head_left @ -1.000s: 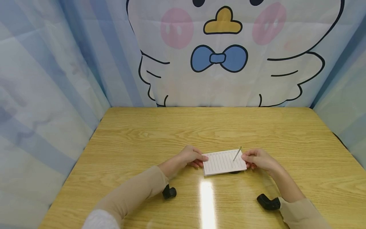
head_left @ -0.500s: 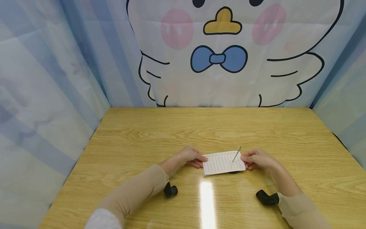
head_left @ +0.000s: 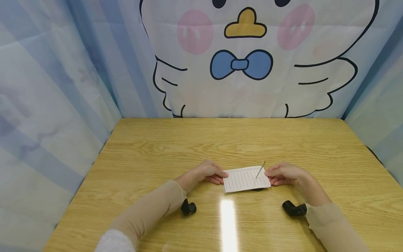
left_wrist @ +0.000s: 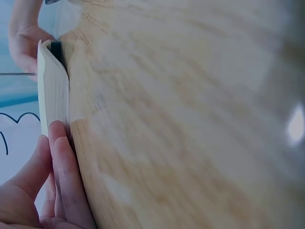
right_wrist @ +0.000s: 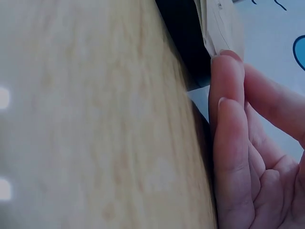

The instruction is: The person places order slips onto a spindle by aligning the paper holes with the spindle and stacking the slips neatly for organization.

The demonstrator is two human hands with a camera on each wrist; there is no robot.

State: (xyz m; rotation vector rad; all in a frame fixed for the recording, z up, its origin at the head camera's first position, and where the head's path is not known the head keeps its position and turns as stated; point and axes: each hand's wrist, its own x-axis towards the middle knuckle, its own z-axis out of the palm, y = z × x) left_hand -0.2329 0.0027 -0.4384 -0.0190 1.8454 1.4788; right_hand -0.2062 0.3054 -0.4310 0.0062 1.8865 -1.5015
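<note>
A small stack of white lined paper sheets lies nearly flat above the table, with a thin metal spike poking up through its right part. Below the stack sits the spike's black base, mostly covered in the head view. My left hand pinches the left end of the sheets, thumb on top and fingers underneath. At the other end, close to the spike, my right hand pinches the right edge. In the left wrist view the stack bows slightly over the base.
The wooden table spreads around both hands. Behind it hangs a curtain with a cartoon bird. Black camera mounts stick out from the sleeves.
The paper's right end has come down and left very slightly. My right wrist and forearm have shifted a little away from me; my left hand has hardly moved.
</note>
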